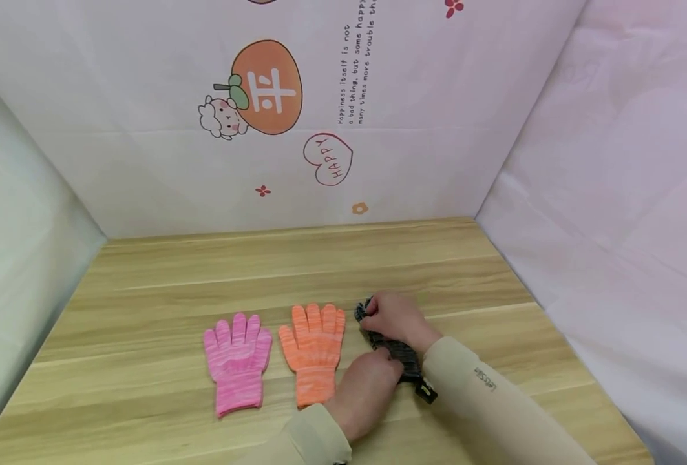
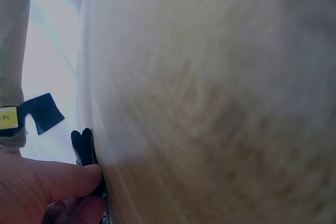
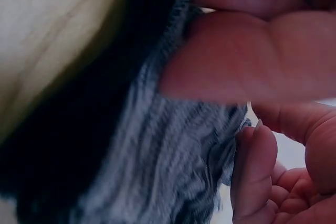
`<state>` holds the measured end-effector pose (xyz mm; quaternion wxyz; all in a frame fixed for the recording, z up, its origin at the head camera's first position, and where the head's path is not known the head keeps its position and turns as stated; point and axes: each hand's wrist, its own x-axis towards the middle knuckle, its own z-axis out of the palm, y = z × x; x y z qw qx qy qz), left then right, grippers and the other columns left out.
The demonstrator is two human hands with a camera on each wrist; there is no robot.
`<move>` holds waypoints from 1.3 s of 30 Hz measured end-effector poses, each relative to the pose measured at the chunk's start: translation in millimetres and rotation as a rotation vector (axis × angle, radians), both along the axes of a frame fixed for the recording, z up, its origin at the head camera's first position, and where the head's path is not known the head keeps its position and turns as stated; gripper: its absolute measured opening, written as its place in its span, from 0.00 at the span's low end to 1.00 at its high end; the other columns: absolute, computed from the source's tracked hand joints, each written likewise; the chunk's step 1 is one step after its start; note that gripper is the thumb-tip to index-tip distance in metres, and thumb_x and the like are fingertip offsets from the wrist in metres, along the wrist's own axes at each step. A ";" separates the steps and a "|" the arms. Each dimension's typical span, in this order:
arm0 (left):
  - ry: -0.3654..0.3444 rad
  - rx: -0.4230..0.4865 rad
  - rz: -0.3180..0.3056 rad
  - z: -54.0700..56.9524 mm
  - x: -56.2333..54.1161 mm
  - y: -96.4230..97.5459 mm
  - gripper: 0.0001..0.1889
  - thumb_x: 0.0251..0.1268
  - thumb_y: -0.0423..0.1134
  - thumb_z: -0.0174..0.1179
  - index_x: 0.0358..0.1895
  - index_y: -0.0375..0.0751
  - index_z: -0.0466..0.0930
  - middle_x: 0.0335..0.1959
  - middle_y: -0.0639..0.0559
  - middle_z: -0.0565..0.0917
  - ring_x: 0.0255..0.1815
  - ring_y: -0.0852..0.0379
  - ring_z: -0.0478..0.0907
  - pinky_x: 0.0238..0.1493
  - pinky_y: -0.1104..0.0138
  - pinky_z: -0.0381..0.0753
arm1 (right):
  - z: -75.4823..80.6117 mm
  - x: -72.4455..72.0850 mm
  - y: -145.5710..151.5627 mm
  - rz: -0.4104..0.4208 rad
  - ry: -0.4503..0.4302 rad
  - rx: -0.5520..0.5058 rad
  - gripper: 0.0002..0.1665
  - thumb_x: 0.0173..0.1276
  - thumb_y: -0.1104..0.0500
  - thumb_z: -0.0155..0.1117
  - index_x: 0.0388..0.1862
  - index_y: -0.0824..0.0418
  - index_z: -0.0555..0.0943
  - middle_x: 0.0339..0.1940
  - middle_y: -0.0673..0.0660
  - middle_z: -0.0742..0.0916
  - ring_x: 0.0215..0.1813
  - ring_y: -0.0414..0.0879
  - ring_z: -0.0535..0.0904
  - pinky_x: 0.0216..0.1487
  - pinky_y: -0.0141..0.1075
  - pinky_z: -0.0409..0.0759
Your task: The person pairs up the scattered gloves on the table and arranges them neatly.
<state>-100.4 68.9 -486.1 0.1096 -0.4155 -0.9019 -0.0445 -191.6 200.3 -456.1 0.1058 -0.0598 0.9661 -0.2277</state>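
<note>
A dark grey-black knitted glove (image 1: 404, 358) lies slantwise on the table, partly covered by both hands. My left hand (image 1: 369, 391) pinches its near side between thumb and fingers. At the glove's finger end, my right hand (image 1: 398, 320) pinches the knit. The left wrist view shows the left thumb and fingers (image 2: 73, 182) on the dark glove (image 2: 84, 148), close to the tabletop. Ribbed grey knit of the glove (image 3: 157, 145) fills the middle of the right wrist view, under the right hand's fingers (image 3: 236, 56). There the left hand (image 3: 289, 182) shows at lower right.
An orange glove (image 1: 315, 355) lies flat just left of the hands, fingers pointing away. Further left lies a pink glove (image 1: 238, 361), laid the same way. The wooden tabletop (image 1: 174, 271) meets a printed white backdrop (image 1: 163, 161). A black device (image 1: 426, 391) sits by the right sleeve.
</note>
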 end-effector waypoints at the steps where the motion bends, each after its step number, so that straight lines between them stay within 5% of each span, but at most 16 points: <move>1: -0.009 -0.001 0.001 0.3 0.3 0.1 0.10 0.68 0.36 0.66 0.28 0.52 0.80 0.25 0.57 0.78 0.28 0.61 0.78 0.31 0.69 0.79 | -1.7 -1.3 -2.6 0.005 -0.007 0.015 0.12 0.65 0.53 0.72 0.29 0.54 0.78 0.19 0.45 0.77 0.19 0.40 0.73 0.31 0.34 0.71; 8: 0.005 0.016 0.020 -2.2 0.1 1.3 0.10 0.67 0.36 0.66 0.27 0.52 0.80 0.27 0.56 0.78 0.27 0.61 0.78 0.31 0.69 0.78 | -7.6 -6.0 -10.8 -0.004 0.012 0.115 0.09 0.60 0.59 0.67 0.26 0.51 0.75 0.26 0.48 0.76 0.29 0.45 0.68 0.35 0.38 0.67; 18: -0.030 0.011 0.016 -1.4 -0.3 2.6 0.10 0.67 0.35 0.67 0.28 0.52 0.81 0.27 0.56 0.79 0.28 0.61 0.78 0.32 0.69 0.79 | -4.7 -6.0 -10.5 0.019 0.016 0.070 0.21 0.58 0.60 0.66 0.17 0.49 0.62 0.18 0.46 0.61 0.23 0.43 0.55 0.29 0.37 0.54; 23: -0.053 -0.005 0.021 0.4 -0.4 3.3 0.10 0.68 0.35 0.66 0.28 0.52 0.81 0.28 0.56 0.79 0.29 0.61 0.79 0.33 0.69 0.79 | -6.2 -6.5 -7.0 0.061 0.003 0.037 0.20 0.62 0.61 0.67 0.15 0.49 0.68 0.15 0.44 0.64 0.20 0.41 0.57 0.26 0.34 0.56; 29: -0.033 -0.002 0.029 -0.5 -0.5 4.3 0.09 0.66 0.34 0.67 0.29 0.52 0.84 0.27 0.57 0.79 0.28 0.61 0.79 0.29 0.69 0.78 | 0.8 -13.4 11.3 -0.038 -0.064 -0.152 0.05 0.75 0.59 0.63 0.42 0.59 0.83 0.33 0.54 0.86 0.26 0.44 0.82 0.32 0.36 0.83; 35: -0.070 0.009 0.016 -1.7 -1.9 3.3 0.08 0.69 0.34 0.66 0.32 0.52 0.87 0.28 0.56 0.81 0.28 0.60 0.79 0.29 0.68 0.79 | 10.1 -22.3 16.4 -0.053 -0.011 -0.048 0.15 0.77 0.55 0.62 0.57 0.60 0.83 0.53 0.61 0.89 0.25 0.43 0.83 0.36 0.40 0.85; 39: -0.061 0.010 0.009 -2.3 -2.0 4.2 0.08 0.68 0.34 0.67 0.32 0.52 0.86 0.28 0.56 0.81 0.28 0.61 0.80 0.29 0.68 0.79 | 6.3 -26.4 15.4 -0.024 -0.021 0.000 0.15 0.77 0.55 0.63 0.57 0.58 0.84 0.54 0.60 0.89 0.24 0.43 0.83 0.38 0.40 0.84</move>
